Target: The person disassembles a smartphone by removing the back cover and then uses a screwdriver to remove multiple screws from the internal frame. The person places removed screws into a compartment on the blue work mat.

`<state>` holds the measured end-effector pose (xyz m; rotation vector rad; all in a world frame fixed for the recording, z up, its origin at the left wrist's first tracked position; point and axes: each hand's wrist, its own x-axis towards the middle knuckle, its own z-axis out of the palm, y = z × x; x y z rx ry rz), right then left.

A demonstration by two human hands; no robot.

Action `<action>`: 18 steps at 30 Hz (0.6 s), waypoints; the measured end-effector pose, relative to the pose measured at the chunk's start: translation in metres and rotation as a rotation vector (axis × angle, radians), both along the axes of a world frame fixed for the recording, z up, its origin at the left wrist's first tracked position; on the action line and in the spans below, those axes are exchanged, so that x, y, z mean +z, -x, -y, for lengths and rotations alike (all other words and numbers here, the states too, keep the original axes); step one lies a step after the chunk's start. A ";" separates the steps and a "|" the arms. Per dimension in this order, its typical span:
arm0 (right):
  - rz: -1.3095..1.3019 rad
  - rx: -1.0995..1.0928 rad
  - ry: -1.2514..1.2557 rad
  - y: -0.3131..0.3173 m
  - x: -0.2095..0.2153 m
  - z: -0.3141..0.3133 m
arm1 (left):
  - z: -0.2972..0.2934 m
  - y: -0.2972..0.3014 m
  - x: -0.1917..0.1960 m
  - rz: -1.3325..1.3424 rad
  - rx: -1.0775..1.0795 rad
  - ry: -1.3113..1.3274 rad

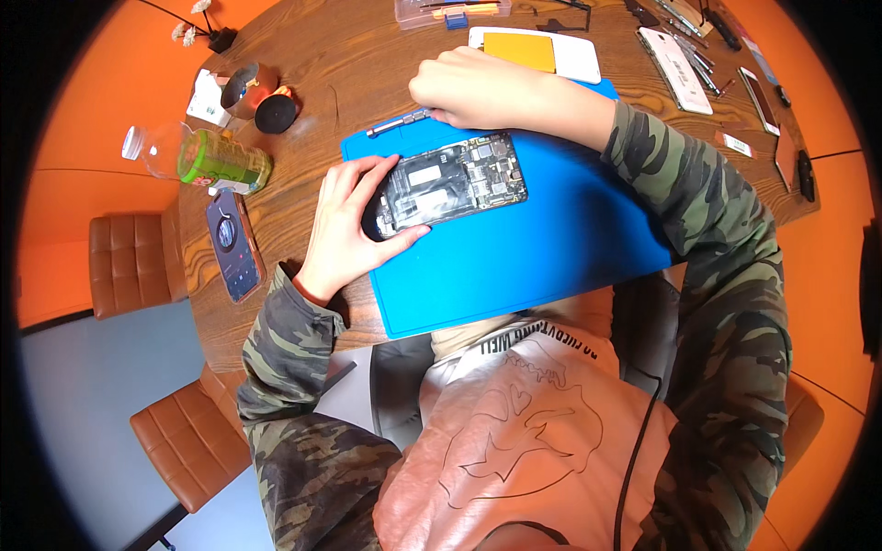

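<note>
So the black rectangular smartphone with its back cover off (452, 184) is lying on the blue rubbery work mat (542, 248), which sits on the dark wood-grain worktop (340, 64). The circuit board, metal shields and the inner frame are all exposed, so I'd say the opening-up part is done (the back is clearly off) and the work is somewhere in the middle of the internals. Whether any screws or parts have come out of it yet, I can't tell from here, too small.

The left hand (344, 225) has its grip closed around the phone's near-left end, thumb along the lower edge and fingers over the top edge, pinning it flat on the mat. The right hand (473, 87) is up at the mat's far edge, curled over the handle end of a slim silver metal screwdriver-like tool (400, 122) that lies across the mat's corner. Its fingers are folded over the tool, but whether they've actually got it pinched or are just resting on it, I can't tell.

Stuff around: a white flat cover with a yellow-orange panel (537, 50) just past the mat, a white phone-shaped part (675, 69) with thin tools beside it on the far right, a clear plastic parts box (450, 11) at the far edge. On the left there's a clear bottle with a green label (207, 158) lying on its side and a second dark phone with its screen lit (232, 246).

My guess is a good chunk is left: the board is in place and nothing looks put back together.
</note>
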<state>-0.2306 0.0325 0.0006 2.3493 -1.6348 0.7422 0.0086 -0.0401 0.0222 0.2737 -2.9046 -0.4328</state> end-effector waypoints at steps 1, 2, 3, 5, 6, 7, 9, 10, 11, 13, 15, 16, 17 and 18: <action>-0.004 -0.012 -0.032 -0.001 0.000 0.002 | -0.001 0.000 0.000 0.005 -0.008 0.013; -0.007 -0.032 -0.040 -0.001 0.001 0.004 | -0.001 0.001 0.000 0.008 -0.011 0.028; -0.005 -0.016 -0.056 0.000 0.003 0.006 | -0.001 0.000 0.001 0.014 -0.014 0.044; 0.003 -0.021 -0.102 0.003 0.010 0.006 | -0.001 0.001 0.002 0.009 -0.011 0.059; 0.036 -0.060 -0.087 0.007 0.015 0.005 | -0.002 0.002 0.002 0.007 -0.016 0.065; 0.074 -0.088 -0.093 0.010 0.020 0.003 | -0.002 0.002 0.002 0.004 -0.019 0.064; 0.304 -0.075 -0.002 0.020 0.025 -0.007 | -0.005 0.003 0.000 -0.001 -0.024 0.075; 0.586 -0.076 -0.059 0.023 0.024 -0.016 | -0.005 0.005 -0.001 -0.007 -0.021 0.084; 0.860 -0.110 -0.147 0.025 0.021 -0.026 | -0.005 0.007 -0.001 -0.005 -0.022 0.100; 1.134 -0.032 -0.234 0.025 0.008 -0.044 | -0.010 0.009 -0.001 0.013 -0.008 0.122; 1.246 -0.059 -0.324 0.024 -0.010 -0.058 | -0.012 0.014 -0.001 0.018 -0.010 0.144; 1.287 -0.034 -0.255 0.023 -0.018 -0.063 | -0.014 0.016 0.000 0.032 -0.001 0.137; 1.322 -0.069 -0.234 0.022 -0.026 -0.066 | -0.015 0.019 0.000 0.047 0.007 0.131; 1.347 -0.030 -0.193 0.022 -0.032 -0.067 | -0.016 0.023 0.001 0.046 0.010 0.128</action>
